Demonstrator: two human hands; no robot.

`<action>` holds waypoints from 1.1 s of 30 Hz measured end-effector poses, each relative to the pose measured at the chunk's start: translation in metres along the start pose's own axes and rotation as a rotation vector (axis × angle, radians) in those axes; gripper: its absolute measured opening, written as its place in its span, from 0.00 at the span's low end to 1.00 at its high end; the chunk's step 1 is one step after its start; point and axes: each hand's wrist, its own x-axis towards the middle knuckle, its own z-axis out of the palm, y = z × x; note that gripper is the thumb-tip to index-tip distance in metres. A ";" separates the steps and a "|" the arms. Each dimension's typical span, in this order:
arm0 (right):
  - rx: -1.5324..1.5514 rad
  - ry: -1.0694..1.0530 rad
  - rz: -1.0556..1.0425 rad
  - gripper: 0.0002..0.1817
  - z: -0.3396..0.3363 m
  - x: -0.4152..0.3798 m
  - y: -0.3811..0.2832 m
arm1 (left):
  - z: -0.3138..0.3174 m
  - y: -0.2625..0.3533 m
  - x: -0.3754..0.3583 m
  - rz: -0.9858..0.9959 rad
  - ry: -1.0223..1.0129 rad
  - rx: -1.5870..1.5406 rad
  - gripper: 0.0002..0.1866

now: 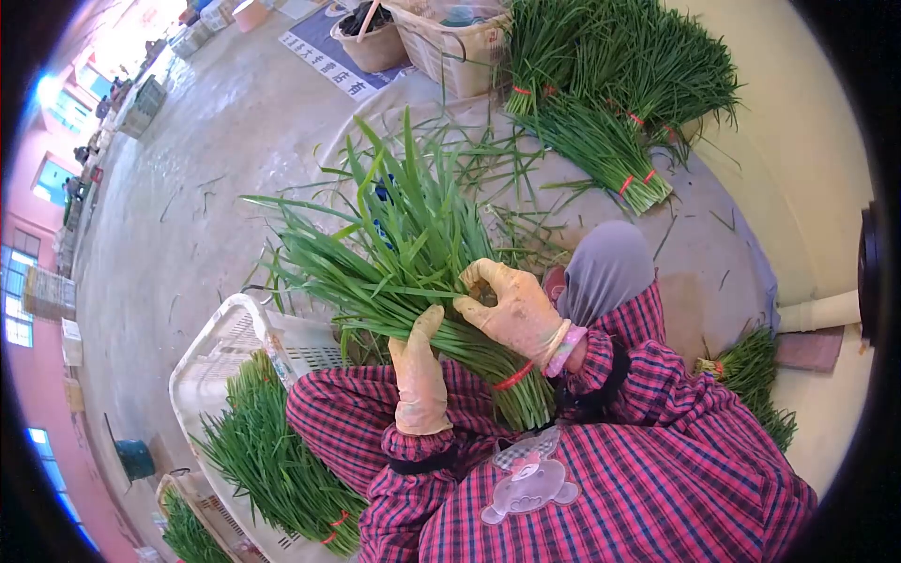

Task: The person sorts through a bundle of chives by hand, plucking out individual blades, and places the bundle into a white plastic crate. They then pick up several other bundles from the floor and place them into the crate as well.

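Note:
A big bunch of garlic chives (375, 253) lies across my lap, its leaves fanning away from me and its cut stems near my belly. A red band (512, 375) goes round the stems. My left hand (419, 375), in a pale rubber glove, is closed round the near left side of the bunch, with the thumb on top and the other fingers hidden beneath. My right hand (521, 310), gloved too, rests on the right side of the bunch. Its thumb and forefinger are bent into a pinch at the leaves; what exactly is between the tips is hard to see.
Banded chive bunches (619, 103) are heaped at the upper right, with loose leaves on the floor sheet. A white plastic basket (216, 347) holding chives stands at my left. Farther off are a crate (460, 56) and a bucket (374, 47). More chives (751, 380) lie at my right.

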 end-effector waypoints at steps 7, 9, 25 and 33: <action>-0.068 -0.011 0.071 0.14 -0.001 0.001 -0.012 | -0.003 -0.002 0.001 0.013 -0.068 0.007 0.16; 0.033 -0.002 0.097 0.14 0.002 0.002 -0.004 | -0.003 -0.001 0.001 0.014 -0.062 0.013 0.16; 0.738 -0.253 0.356 0.11 -0.011 -0.015 -0.002 | -0.008 -0.002 0.003 0.000 0.003 -0.009 0.17; 0.668 -0.020 0.241 0.12 -0.010 -0.008 -0.009 | -0.002 0.001 0.000 0.014 0.006 -0.028 0.16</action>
